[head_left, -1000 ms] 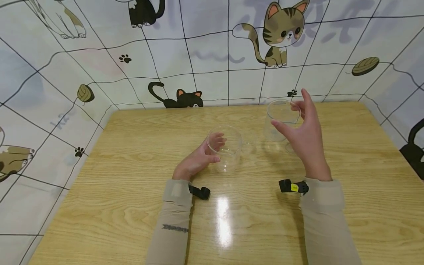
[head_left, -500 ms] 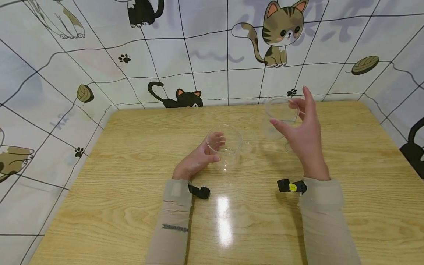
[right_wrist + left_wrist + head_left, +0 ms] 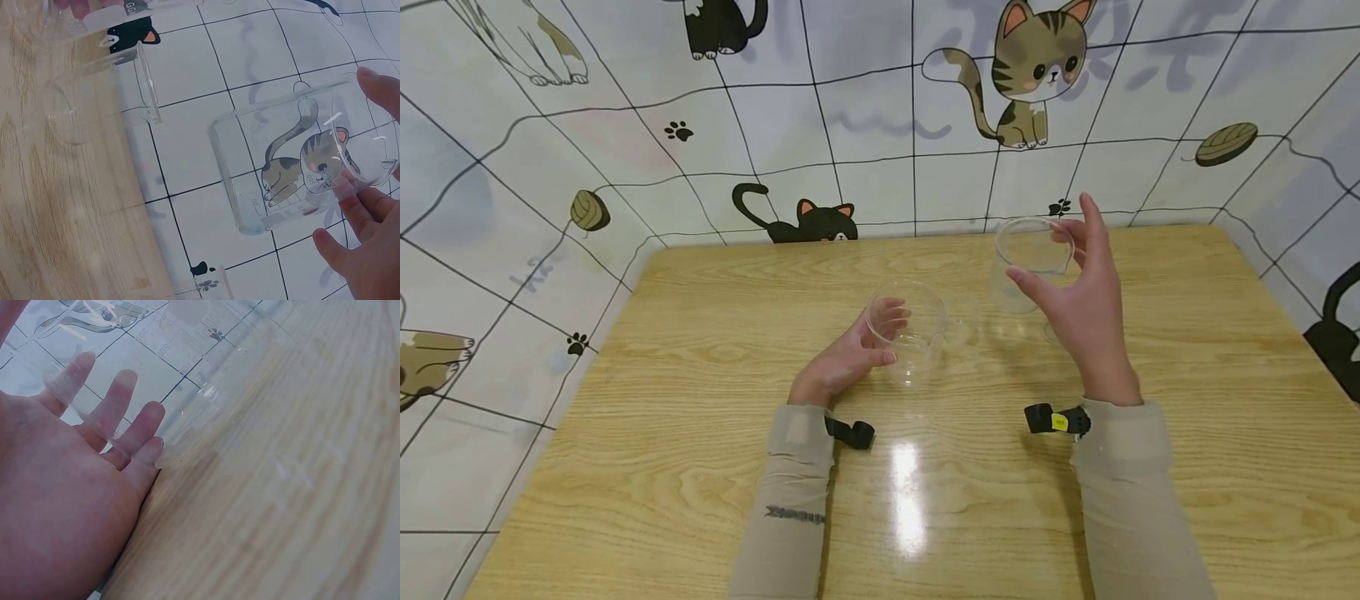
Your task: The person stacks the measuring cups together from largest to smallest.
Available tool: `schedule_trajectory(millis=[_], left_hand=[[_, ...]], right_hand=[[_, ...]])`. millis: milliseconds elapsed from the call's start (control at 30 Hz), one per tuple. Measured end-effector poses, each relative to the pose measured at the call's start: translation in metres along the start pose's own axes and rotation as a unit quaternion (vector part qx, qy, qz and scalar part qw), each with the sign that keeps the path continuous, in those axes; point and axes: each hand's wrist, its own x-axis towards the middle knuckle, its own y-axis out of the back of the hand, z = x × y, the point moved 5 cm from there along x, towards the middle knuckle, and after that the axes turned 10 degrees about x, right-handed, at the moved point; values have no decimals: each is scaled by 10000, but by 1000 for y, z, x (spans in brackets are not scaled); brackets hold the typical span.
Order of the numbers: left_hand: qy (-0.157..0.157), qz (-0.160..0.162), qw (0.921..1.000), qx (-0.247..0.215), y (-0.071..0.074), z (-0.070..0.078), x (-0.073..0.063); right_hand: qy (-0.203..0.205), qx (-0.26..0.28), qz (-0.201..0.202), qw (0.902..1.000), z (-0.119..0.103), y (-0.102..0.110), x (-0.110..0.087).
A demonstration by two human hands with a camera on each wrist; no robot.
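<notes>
My left hand (image 3: 848, 360) is around a clear glass beaker (image 3: 917, 354) on the table, thumb on the near side and fingers behind. Its fingers also show through the glass in the left wrist view. Further back and to the right, my right hand (image 3: 1086, 304) holds a second clear beaker (image 3: 1011, 287) near its rim, with the index finger pointing up. That beaker has a spout and printed graduations in the right wrist view. Between the two stands a smaller clear beaker (image 3: 81, 103), faint in the head view. Another small clear vessel (image 3: 220, 284) is partly cut off at the right wrist view's edge.
The wooden table (image 3: 685, 467) reaches back to a wall covering (image 3: 872, 125) with grid lines and cartoon cats. This covering also rises at the left and right sides. A bright reflection lies on the tabletop between the forearms.
My right hand and its beaker have shifted very slightly left. The left hand keeps its place around its beaker, and the head view has tilted a little.
</notes>
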Motion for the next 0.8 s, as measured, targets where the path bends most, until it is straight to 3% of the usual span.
schedule_trajectory(millis=[400,800], left_hand=[[49,-30,10000,65,-5,20,-4],[135,1,9997,192,-6,23,-5]], right_hand=[[14,-66,54,10000,0,1,0],[6,-75,56,10000,-1,2,0]])
